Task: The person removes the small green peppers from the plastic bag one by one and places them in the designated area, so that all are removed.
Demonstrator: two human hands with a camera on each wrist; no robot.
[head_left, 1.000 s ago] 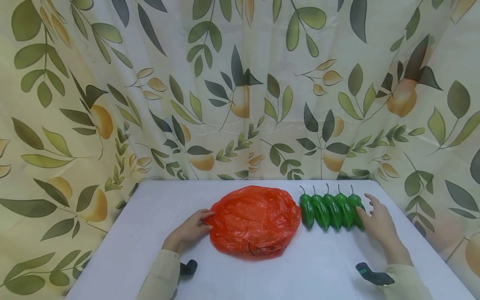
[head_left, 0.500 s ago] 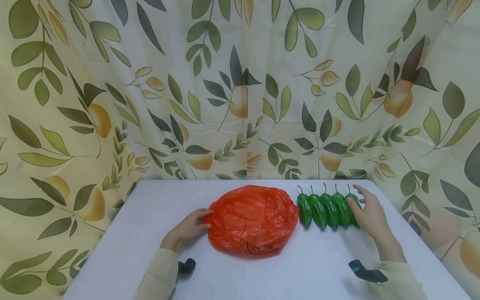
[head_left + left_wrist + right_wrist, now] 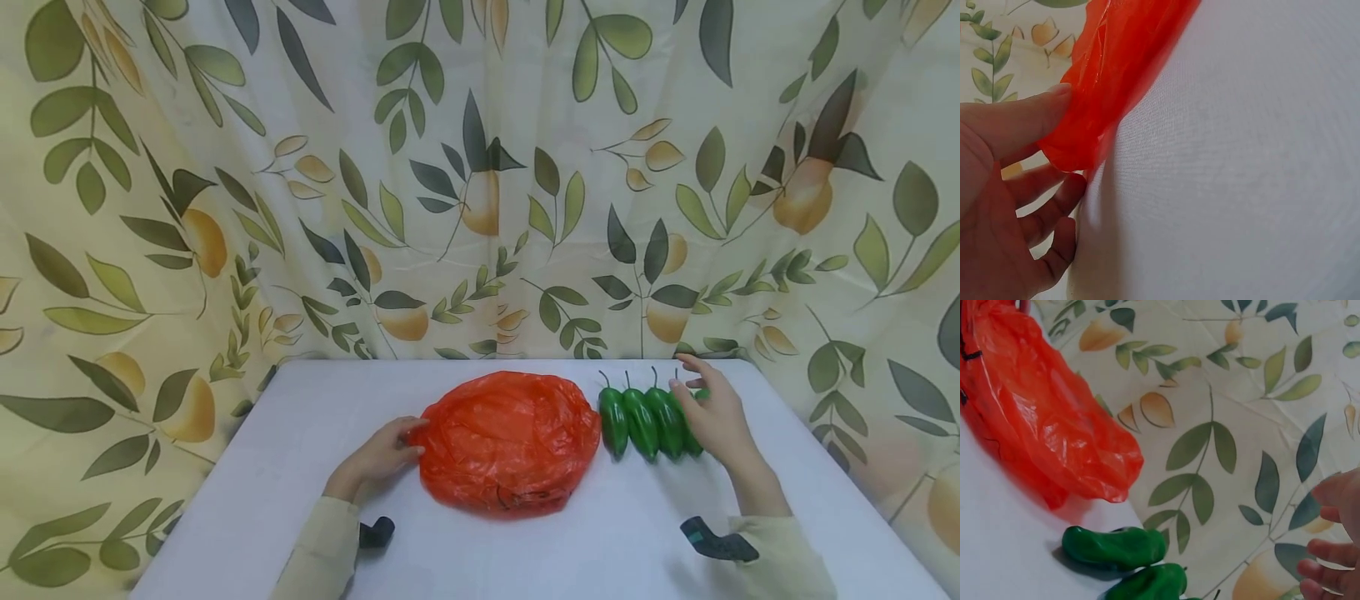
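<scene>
A crumpled red plastic bag (image 3: 510,442) lies mid-table. My left hand (image 3: 382,454) pinches its left edge; in the left wrist view the thumb (image 3: 1029,122) lies on the film, with fingers (image 3: 1041,219) curled behind it. Green peppers (image 3: 641,425), several in a row, lie just right of the bag with stems pointing away. Over the right end of that row hovers my right hand (image 3: 716,412), thumb and fingers apart, nothing between them. It partly hides the rightmost peppers. In the right wrist view, two peppers (image 3: 1113,550) show below the bag's end, apart from the hand (image 3: 1335,544).
The white table (image 3: 615,542) ends at a back edge close behind the bag and peppers. A curtain (image 3: 480,183) printed with leaves and fruit hangs behind and along both sides. Dark wrist devices (image 3: 720,542) sit at both cuffs.
My right hand has moved left and away from me, from beside the rightmost pepper to over the row's right end. The left hand, bag and peppers have stayed put.
</scene>
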